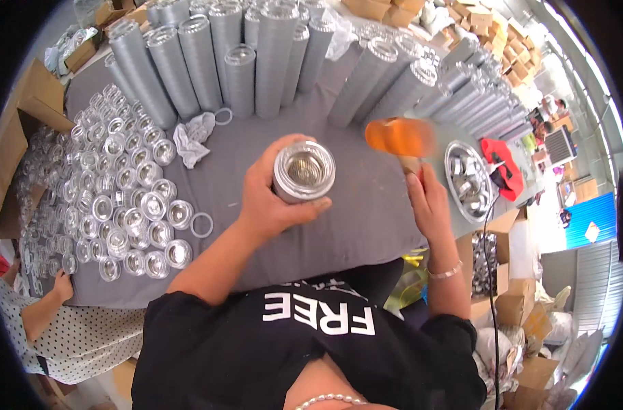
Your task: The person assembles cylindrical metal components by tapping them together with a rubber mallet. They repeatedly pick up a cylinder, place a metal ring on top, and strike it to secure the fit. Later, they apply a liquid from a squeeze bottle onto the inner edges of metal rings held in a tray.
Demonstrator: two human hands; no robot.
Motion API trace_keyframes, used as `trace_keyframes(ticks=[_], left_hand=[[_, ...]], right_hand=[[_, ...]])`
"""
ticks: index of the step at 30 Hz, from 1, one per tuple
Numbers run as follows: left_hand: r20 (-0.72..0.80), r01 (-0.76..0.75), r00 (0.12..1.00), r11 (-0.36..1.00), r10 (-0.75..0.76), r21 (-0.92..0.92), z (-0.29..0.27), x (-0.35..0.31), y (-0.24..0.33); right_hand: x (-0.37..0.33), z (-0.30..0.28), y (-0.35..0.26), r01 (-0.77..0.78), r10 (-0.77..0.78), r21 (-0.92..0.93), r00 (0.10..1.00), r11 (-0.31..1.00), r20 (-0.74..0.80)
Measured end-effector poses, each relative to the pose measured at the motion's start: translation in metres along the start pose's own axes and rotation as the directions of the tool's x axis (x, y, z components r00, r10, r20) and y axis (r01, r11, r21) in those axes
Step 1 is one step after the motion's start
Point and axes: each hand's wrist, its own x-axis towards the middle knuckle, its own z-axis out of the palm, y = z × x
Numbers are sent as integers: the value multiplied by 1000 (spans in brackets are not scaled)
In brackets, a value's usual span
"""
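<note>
Near the table's middle, my left hand (267, 195) is closed round an upright cylinder (304, 171) with a clear, ribbed round end facing up. The cylinder's lower part is hidden from above. My right hand (429, 201) grips the short handle of a mallet (397, 137), whose orange head is slightly blurred. The mallet is raised to the right of the cylinder and apart from it. Many clear round caps (137, 225) with silvery insides are spread over the left of the table. Two pale rings (202, 225) lie beside them and farther back.
Tall grey ribbed tubes (270, 61) stand along the far edge, with more leaning at right. A metal bowl (449, 179) of shiny parts and a red cloth (506, 171) are at right. Crumpled plastic (195, 140) lies far left. A co-worker's hand (64, 285) touches the left edge.
</note>
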Motion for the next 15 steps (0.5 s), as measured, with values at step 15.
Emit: trace_keyframes(ticks=[15], left_hand=[[-37,-37,999,999,38,34,-15,-17,-30]], right_hand=[[-38,188,-14,249,-371,449,905,858,207]])
